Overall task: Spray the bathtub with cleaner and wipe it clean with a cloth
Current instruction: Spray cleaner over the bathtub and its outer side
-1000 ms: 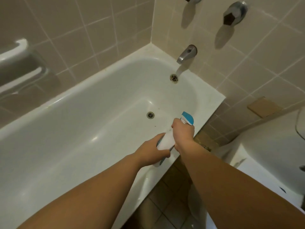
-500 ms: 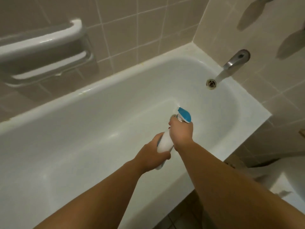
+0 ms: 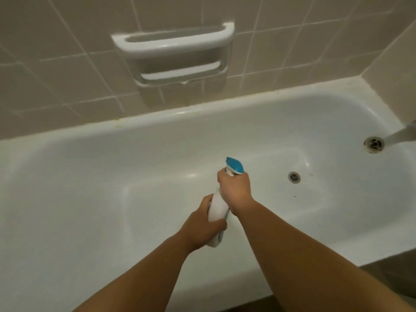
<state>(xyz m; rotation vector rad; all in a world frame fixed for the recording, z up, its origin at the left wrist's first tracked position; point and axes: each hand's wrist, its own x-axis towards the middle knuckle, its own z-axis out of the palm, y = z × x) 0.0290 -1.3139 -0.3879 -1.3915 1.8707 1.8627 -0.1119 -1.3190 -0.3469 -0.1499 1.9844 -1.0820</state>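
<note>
You held the spray bottle [image 3: 218, 206] with both hands over the white bathtub [image 3: 90, 167], about midway along its length. Your left hand [image 3: 200, 228] gripped the white body of the bottle low down, fingers and thumb curled round it. Your right hand [image 3: 235, 191] was wrapped round the neck just under the blue spray head [image 3: 234, 165], a tight grip on the bottle; whether a finger lay on the trigger could not be told. The bottle tilted up and away from you, its blue head pointing toward the far wall of the tub. To the right, the floor drain [image 3: 294, 177] lay near the bottle, with the overflow fitting [image 3: 374, 144] higher on the end wall beside the metal spout [image 3: 403, 135]. On the tiled wall [image 3: 67, 70] behind sat a white recessed soap holder [image 3: 175, 45].
</note>
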